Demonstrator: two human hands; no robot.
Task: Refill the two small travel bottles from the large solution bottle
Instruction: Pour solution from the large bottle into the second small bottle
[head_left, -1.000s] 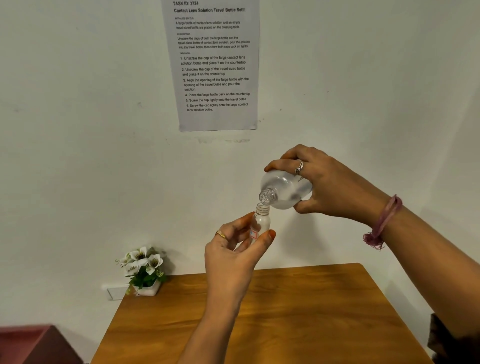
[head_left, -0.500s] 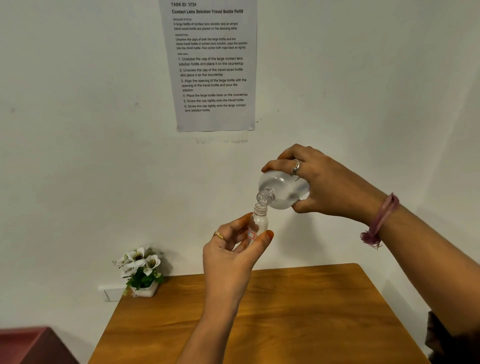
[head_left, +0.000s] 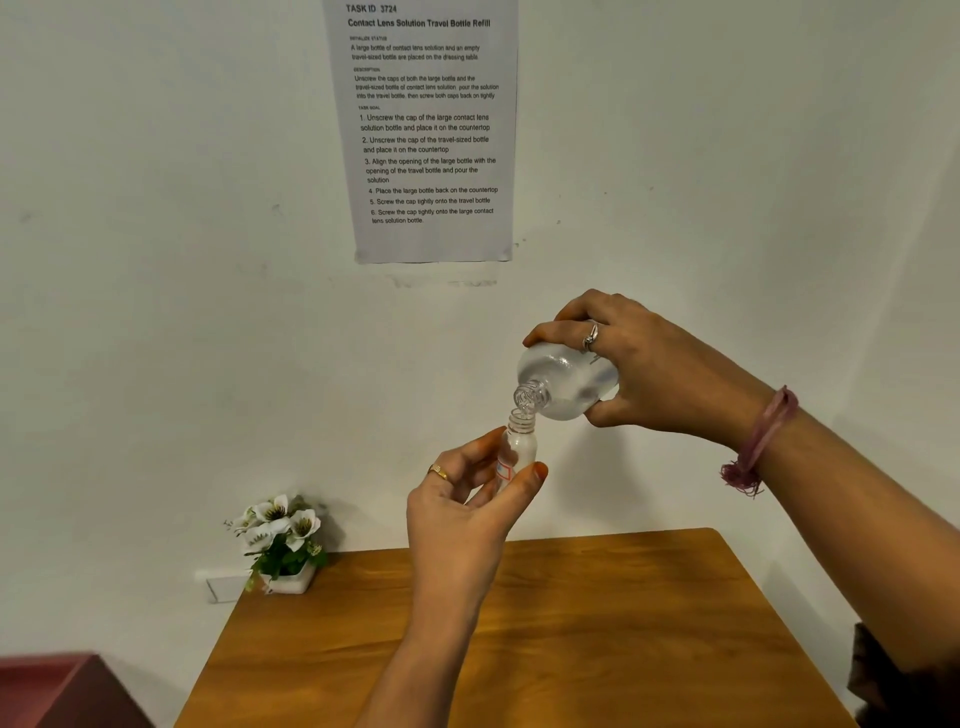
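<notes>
Fingers of left hand (head_left: 457, 519) pinching light, slippery travel bottle (head_left: 519, 447) mid-body; right hand (head_left: 649, 374) wrapped round tilted large bottle (head_left: 563, 384).

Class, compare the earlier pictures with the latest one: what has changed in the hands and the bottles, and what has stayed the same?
Almost nothing moved. The right hand still tilts the large clear plastic bottle, mouth over the small clear travel bottle, which the left hand still pinches upright. Nothing was grasped or released.
</notes>
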